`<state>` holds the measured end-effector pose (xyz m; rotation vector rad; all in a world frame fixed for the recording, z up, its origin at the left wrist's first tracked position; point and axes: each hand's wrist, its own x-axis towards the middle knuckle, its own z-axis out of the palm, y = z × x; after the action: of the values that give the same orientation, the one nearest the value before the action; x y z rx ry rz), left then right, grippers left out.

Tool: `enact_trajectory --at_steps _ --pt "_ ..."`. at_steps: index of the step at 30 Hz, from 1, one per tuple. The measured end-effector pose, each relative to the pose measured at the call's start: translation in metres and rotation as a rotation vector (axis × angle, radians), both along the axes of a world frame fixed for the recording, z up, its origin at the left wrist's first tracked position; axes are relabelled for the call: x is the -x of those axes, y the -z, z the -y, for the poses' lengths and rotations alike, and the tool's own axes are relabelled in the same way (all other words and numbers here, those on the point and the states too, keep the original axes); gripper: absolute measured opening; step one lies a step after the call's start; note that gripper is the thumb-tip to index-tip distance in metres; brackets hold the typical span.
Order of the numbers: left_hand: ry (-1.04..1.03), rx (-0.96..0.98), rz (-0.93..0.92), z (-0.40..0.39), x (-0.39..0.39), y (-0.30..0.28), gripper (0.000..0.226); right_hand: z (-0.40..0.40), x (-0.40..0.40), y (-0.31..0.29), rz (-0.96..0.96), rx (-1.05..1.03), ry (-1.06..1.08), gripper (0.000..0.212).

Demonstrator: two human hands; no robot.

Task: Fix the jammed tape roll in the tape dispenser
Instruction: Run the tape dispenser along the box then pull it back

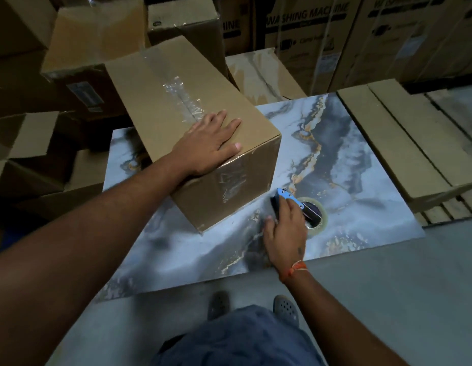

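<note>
Marbled slab point(361, 143) bears blue tape dispenser point(289, 198) — clear roll point(318, 220), right hand point(285, 231) gripping.

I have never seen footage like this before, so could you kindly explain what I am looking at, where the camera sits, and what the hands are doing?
There is no machine here: a person wears one wide-angle camera on the head, looking down at their own arms, so this is the only view. The left hand lies flat, palm down, on top of a taped cardboard box. The box stands on a marble-patterned board lying on the floor. The right hand grips a blue tape dispenser that rests on the board beside the box, with its clear tape roll showing just past the fingers. More cardboard boxes are stacked around. At the bottom you see the person's feet in clogs.
</note>
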<state>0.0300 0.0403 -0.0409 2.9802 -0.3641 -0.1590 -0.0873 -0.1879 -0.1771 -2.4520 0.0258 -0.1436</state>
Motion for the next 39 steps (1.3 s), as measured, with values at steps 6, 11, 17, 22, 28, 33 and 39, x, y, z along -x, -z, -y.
enact_trajectory --at_steps 6,11,17,22,28,33,39 --pt "0.051 0.015 0.031 -0.006 -0.004 0.005 0.073 -0.100 0.010 -0.043 0.189 -0.436 -0.053 0.075" --pt "0.055 0.028 0.051 -0.005 -0.004 0.005 0.067 -0.151 0.003 -0.031 0.015 -0.578 -0.021 0.084" --pt "0.054 0.043 0.054 -0.005 -0.002 0.005 0.069 -0.160 -0.005 -0.047 -0.087 -0.672 0.066 0.094" --pt "0.037 0.043 0.060 -0.004 -0.002 0.004 0.067 -0.160 -0.004 -0.045 -0.010 -0.598 0.041 0.087" --pt "0.029 0.035 0.037 -0.002 0.002 0.001 0.068 -0.112 -0.006 -0.011 -0.378 -0.490 -0.108 0.080" --pt "0.008 0.026 0.031 0.000 0.007 -0.004 0.068 -0.048 -0.004 -0.009 -0.159 -0.249 -0.037 0.063" --pt "-0.117 0.115 0.056 0.009 0.026 -0.012 0.076 0.025 -0.015 -0.003 -0.073 0.222 -0.099 0.056"
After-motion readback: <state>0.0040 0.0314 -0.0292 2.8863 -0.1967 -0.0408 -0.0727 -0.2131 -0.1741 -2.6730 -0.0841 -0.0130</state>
